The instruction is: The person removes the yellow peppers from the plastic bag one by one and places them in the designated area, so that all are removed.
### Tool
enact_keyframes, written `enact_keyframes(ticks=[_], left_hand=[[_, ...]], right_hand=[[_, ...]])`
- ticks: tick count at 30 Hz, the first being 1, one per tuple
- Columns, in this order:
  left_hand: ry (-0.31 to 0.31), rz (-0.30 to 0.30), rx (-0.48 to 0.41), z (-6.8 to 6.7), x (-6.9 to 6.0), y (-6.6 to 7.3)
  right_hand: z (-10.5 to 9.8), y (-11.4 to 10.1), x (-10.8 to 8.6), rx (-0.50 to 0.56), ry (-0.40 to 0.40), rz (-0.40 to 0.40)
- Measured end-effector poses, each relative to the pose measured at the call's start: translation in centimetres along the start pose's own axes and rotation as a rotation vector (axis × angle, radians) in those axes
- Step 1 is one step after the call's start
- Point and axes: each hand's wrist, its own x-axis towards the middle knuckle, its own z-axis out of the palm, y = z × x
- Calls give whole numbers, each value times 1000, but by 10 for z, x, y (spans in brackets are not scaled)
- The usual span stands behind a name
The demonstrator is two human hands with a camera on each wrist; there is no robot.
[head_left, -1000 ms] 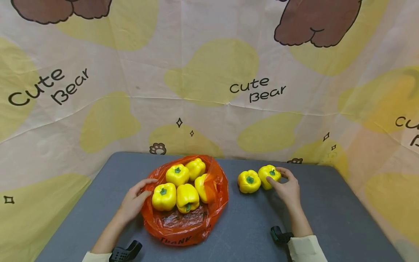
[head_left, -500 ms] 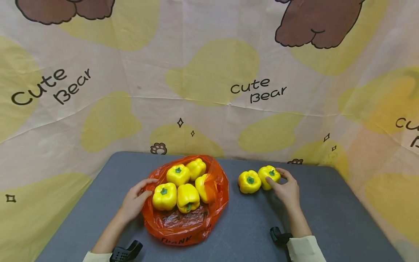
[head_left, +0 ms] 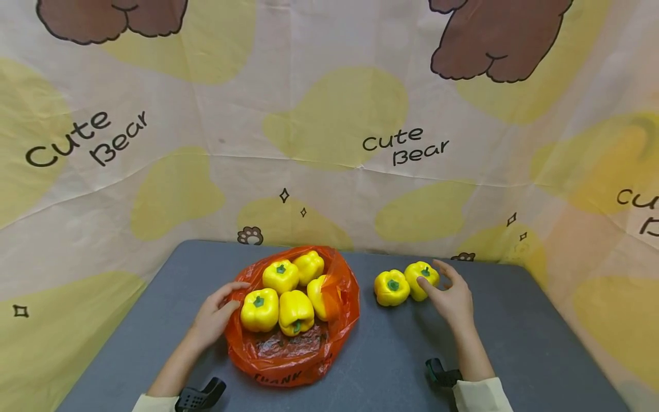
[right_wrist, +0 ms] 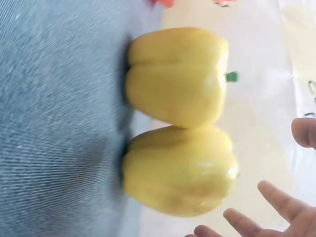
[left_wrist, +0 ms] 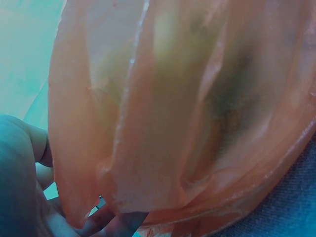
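A red plastic bag (head_left: 242,357) lies with its mouth open, and several yellow bell peppers (head_left: 259,311) rest inside. My left hand (head_left: 212,317) grips the bag's left rim; in the left wrist view, that hand's fingers (left_wrist: 118,223) curl around the edge of the film (left_wrist: 153,128). Two more yellow peppers stand side by side and touching, right of the bag: one (head_left: 392,288) on the left, the other (head_left: 415,285) beside my right hand (head_left: 455,300). The right wrist view shows the spread fingers (right_wrist: 286,202) apart from the nearer pepper (right_wrist: 180,170).
Everything stands on a grey table (head_left: 396,366), whose far edge meets a hanging cloth (head_left: 329,126) printed with bears and lettering. Black straps with devices sit around both wrists, the left one (head_left: 201,396) near the table's front.
My right hand's fingers have lifted slightly off the right pepper, which stays about where it was. My left hand keeps its grip on the bag. The head view has tilted a little.
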Motion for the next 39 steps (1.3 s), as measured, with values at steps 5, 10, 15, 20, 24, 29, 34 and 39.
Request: enact_keyframes(ticks=[5, 10, 15, 20, 24, 29, 34, 39], left_hand=[[10, -3, 27, 0, 1, -2], [5, -12, 9, 0, 1, -5], [0, -18, 0, 1, 1, -7], [1, -20, -1, 1, 2, -6], [2, -24, 6, 1, 3, -5], [1, -32, 17, 1, 4, -5], [-3, -34, 12, 1, 4, -7], [-9, -41, 2, 1, 4, -7]], right_hand=[[-5, -17, -10, 8, -31, -26], [-6, -36, -21, 22, -57, -91], [-2, -49, -28, 91, -61, -154], [3, -60, -32, 144, -76, -202], [8, -67, -35, 211, -99, -247], [15, -76, -41, 290, -124, -275], [24, -86, -47, 333, -151, -352], [35, -96, -52, 346, -184, -488]])
